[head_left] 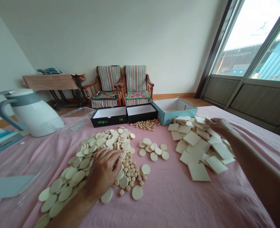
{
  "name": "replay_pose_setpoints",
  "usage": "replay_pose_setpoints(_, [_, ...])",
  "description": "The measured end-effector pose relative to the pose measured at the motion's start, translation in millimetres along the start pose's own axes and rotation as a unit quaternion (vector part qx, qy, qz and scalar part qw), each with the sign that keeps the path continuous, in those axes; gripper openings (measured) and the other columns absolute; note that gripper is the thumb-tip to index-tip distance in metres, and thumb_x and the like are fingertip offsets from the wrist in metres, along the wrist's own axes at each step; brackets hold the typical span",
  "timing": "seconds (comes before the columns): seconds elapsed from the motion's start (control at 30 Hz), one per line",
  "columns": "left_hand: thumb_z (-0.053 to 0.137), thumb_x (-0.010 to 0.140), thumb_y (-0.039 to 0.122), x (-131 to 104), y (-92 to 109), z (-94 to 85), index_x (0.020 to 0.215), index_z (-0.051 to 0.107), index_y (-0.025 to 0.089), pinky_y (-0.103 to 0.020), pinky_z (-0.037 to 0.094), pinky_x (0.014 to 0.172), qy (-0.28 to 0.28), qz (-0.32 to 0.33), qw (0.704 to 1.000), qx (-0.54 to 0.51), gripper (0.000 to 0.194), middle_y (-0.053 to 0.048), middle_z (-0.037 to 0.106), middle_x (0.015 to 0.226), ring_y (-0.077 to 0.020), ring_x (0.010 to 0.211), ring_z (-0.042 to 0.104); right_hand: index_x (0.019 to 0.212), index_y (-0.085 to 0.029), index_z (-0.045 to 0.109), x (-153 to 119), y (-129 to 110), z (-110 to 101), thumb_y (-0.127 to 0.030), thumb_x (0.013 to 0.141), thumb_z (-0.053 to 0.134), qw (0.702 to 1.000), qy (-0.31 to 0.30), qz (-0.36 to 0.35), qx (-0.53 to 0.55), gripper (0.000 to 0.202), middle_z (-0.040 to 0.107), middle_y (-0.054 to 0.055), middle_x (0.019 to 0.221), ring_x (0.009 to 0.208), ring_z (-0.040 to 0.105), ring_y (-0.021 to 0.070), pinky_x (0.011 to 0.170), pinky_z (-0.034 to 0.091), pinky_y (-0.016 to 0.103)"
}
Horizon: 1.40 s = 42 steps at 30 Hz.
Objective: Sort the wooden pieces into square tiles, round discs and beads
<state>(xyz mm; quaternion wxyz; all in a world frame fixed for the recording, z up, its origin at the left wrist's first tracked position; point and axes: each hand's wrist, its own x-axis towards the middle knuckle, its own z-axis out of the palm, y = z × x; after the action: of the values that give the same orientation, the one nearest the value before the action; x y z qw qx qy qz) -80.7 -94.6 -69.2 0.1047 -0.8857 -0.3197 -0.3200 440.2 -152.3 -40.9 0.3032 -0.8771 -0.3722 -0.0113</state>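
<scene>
My left hand rests on a wide pile of pale round wooden discs. Its fingers are curled together, and what lies under them is hidden. Beside its fingertips, small wooden cubes are heaped, with a few loose discs among and in front of them. On the right, my right hand reaches the top of a pile of square wooden tiles. Its fingers are pinched at the edge of one square wooden tile.
Two black boxes and a light-blue box stand behind the piles on a pink cloth. Small wooden beads lie before them, with a small disc group nearer. A jug and clear plastic trays are at left.
</scene>
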Motion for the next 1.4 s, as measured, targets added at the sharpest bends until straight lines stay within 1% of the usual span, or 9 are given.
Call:
replay_pose_setpoints(0.13, [0.052, 0.087, 0.019, 1.1, 0.9, -1.2, 0.098, 0.065, 0.02, -0.045, 0.039, 0.097, 0.002, 0.003, 1.0, 0.001, 0.017, -0.003, 0.071, 0.098, -0.0199, 0.092, 0.062, 0.106, -0.013, 0.063, -28.2, -35.0, 3.7, -0.056, 0.081, 0.044, 0.991, 0.09, -0.092, -0.043, 0.053, 0.059, 0.026, 0.112, 0.105, 0.052, 0.0404, 0.079, 0.04, 0.05])
replay_pose_setpoints(0.2, [0.052, 0.087, 0.019, 2.4, 2.4, -4.0, 0.099, 0.065, 0.019, -0.045, 0.039, 0.099, 0.008, 0.009, 1.0, -0.001, 0.018, -0.003, 0.071, 0.099, -0.0194, 0.092, 0.062, 0.106, -0.016, 0.063, -59.5, -63.2, 7.1, -0.048, 0.085, 0.042, 0.979, 0.099, -0.174, -0.03, 0.044, 0.062, 0.02, 0.109, 0.099, 0.056, 0.0335, 0.08, 0.041, 0.045])
replay_pose_setpoints(0.3, [0.053, 0.087, 0.017, 4.4, 7.4, -11.3, 0.099, 0.065, 0.019, -0.046, 0.037, 0.103, 0.028, 0.028, 0.999, -0.009, 0.018, -0.003, 0.071, 0.098, -0.0184, 0.093, 0.062, 0.097, -0.02, 0.064, -115.4, -99.1, 19.4, -0.035, 0.089, 0.043, 0.942, -0.062, -0.328, 0.009, 0.027, 0.065, 0.009, 0.098, 0.088, 0.059, 0.022, 0.078, 0.041, 0.035])
replay_pose_setpoints(0.4, [0.054, 0.085, 0.011, 5.4, 16.0, -19.9, 0.097, 0.066, 0.019, -0.047, 0.035, 0.106, 0.046, 0.043, 0.998, -0.031, 0.019, -0.002, 0.071, 0.096, -0.017, 0.092, 0.063, 0.088, -0.02, 0.064, -153.9, -111.8, 35.8, -0.022, 0.084, 0.049, 0.896, -0.146, -0.418, -0.038, 0.015, 0.064, 0.006, 0.092, 0.087, 0.057, 0.02, 0.082, 0.037, 0.035])
replay_pose_setpoints(0.57, [0.052, 0.084, 0.007, 7.0, 29.2, -29.1, 0.098, 0.066, 0.017, -0.04, 0.036, 0.106, 0.04, 0.055, 0.996, -0.056, 0.022, -0.003, 0.071, 0.094, -0.0151, 0.093, 0.063, 0.073, -0.019, 0.059, -152.1, -93.8, 54.9, -0.009, 0.085, 0.042, 0.885, -0.14, -0.428, -0.118, 0.022, 0.059, 0.005, 0.076, 0.073, 0.051, 0.0188, 0.076, 0.033, 0.035])
replay_pose_setpoints(0.73, [0.053, 0.082, 0.005, 8.8, 29.9, -30.8, 0.095, 0.067, 0.015, -0.031, 0.04, 0.101, 0.028, 0.071, 0.995, -0.067, 0.022, -0.002, 0.072, 0.091, -0.0129, 0.092, 0.063, 0.071, -0.02, 0.055, -139.7, -84.5, 57.4, -0.013, 0.088, 0.042, 0.876, -0.102, -0.458, -0.107, 0.022, 0.057, 0.005, 0.075, 0.072, 0.049, 0.0191, 0.074, 0.033, 0.035])
replay_pose_setpoints(1.07, [0.053, 0.079, 0.003, -1.9, 24.5, -25.2, 0.1, 0.066, 0.014, -0.044, 0.041, 0.104, 0.026, 0.085, 0.994, -0.058, 0.027, -0.006, 0.071, 0.096, -0.0188, 0.097, 0.063, 0.095, -0.021, 0.061, -154.8, -97.1, 56.8, -0.024, 0.094, 0.036, 0.87, -0.066, -0.489, -0.015, 0.025, 0.066, 0.01, 0.098, 0.086, 0.06, 0.0226, 0.076, 0.045, 0.038])
replay_pose_setpoints(1.23, [0.056, 0.085, 0.016, 8.1, 30.7, -37.6, 0.101, 0.065, 0.02, -0.04, 0.042, 0.107, -0.039, 0.101, 0.991, -0.072, 0.02, -0.003, 0.072, 0.096, -0.0169, 0.096, 0.064, 0.111, -0.022, 0.06, -165.1, -97.5, 61.7, -0.03, 0.091, 0.045, 0.872, -0.1, -0.479, -0.024, 0.026, 0.065, 0.012, 0.112, 0.094, 0.063, 0.0265, 0.077, 0.052, 0.041])
replay_pose_setpoints(1.4, [0.053, 0.09, 0.023, 9.3, 51.6, -45.4, 0.11, 0.062, 0.022, -0.04, 0.041, 0.108, -0.151, 0.227, 0.956, -0.107, 0.023, -0.004, 0.07, 0.107, -0.0172, 0.104, 0.061, 0.133, -0.017, 0.046, -178.8, -100.7, 65.6, -0.037, 0.088, 0.052, 0.871, -0.128, -0.475, -0.021, 0.05, 0.058, 0.017, 0.127, 0.109, 0.059, 0.0301, 0.087, 0.052, 0.045])
